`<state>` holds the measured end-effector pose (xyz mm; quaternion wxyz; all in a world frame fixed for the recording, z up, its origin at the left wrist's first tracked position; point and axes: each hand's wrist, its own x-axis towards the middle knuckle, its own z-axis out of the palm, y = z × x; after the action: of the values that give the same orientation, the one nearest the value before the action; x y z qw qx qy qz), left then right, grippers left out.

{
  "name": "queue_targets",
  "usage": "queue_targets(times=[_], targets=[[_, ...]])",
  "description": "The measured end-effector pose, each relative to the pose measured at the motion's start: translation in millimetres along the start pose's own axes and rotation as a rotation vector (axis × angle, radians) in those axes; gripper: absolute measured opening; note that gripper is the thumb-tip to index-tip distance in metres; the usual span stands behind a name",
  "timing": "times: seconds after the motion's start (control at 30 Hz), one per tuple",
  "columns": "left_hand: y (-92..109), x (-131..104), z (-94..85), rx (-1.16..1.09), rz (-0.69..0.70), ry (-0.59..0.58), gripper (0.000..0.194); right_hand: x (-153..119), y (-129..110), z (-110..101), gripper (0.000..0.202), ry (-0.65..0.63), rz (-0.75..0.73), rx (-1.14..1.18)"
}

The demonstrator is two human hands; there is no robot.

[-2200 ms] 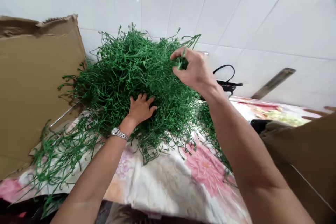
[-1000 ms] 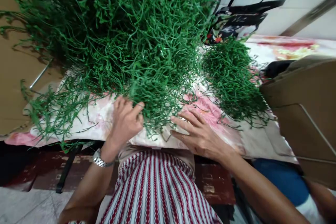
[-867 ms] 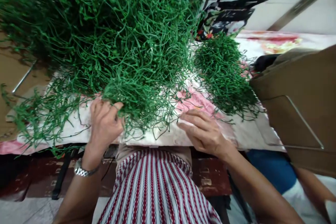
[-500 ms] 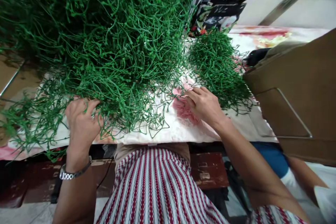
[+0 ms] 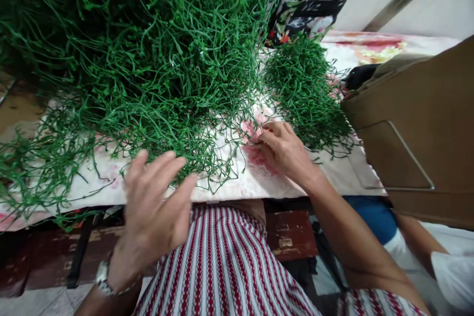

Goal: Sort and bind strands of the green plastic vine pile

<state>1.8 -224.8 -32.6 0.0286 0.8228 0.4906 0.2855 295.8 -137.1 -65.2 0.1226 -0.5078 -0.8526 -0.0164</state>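
Observation:
My left hand (image 5: 159,202) is lifted over the front edge of the table, slightly blurred, its fingers spread with nothing in them. Just beyond its fingertips lies the near fringe of a huge heap of thin green plastic-looking stems (image 5: 166,69). My right hand (image 5: 285,150) rests low over the floral cloth (image 5: 255,192), thumb and fingers pinched together; what is between them, if anything, is too small to make out. Beside that hand, to its upper right, sits a smaller pile of similar green stems (image 5: 307,94). Loose stems (image 5: 222,163) lie scattered between my hands.
A cardboard box (image 5: 418,143) with a bent wire on its side stands at the right. Behind the smaller pile is a black floral bag (image 5: 303,15). More loose stems (image 5: 40,163) spread leftward. Another person's arm (image 5: 418,242) shows below the box.
My left hand has come up off the stems and moved right and toward me, its fingers spreading. My right hand has stayed nearly in place, still pinched.

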Motion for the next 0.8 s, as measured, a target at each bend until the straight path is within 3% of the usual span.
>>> queue_targets(times=[0.07,0.17,0.37,0.47,0.57,0.8], targets=[[6,8,16.7,0.085,0.089,-0.033,0.044,2,-3,-2,0.019,-0.005,-0.006,0.021],[1,14,35.2,0.18,0.085,-0.111,0.03,13,-8,3,0.023,-0.046,0.015,0.071],[-16,5,37.7,0.166,0.109,-0.161,0.025,29,-24,21,0.053,-0.141,0.022,0.171],[-20,2,36.8,0.156,0.102,-0.147,0.026,27,-22,27,0.039,-0.141,0.017,0.21],[-23,2,38.4,0.157,0.095,-0.149,0.025,20,-14,27,0.022,-0.061,0.034,0.26],[-26,3,42.8,0.157,0.124,-0.128,0.022,-3,-3,-2,0.01,0.124,0.113,0.374]])
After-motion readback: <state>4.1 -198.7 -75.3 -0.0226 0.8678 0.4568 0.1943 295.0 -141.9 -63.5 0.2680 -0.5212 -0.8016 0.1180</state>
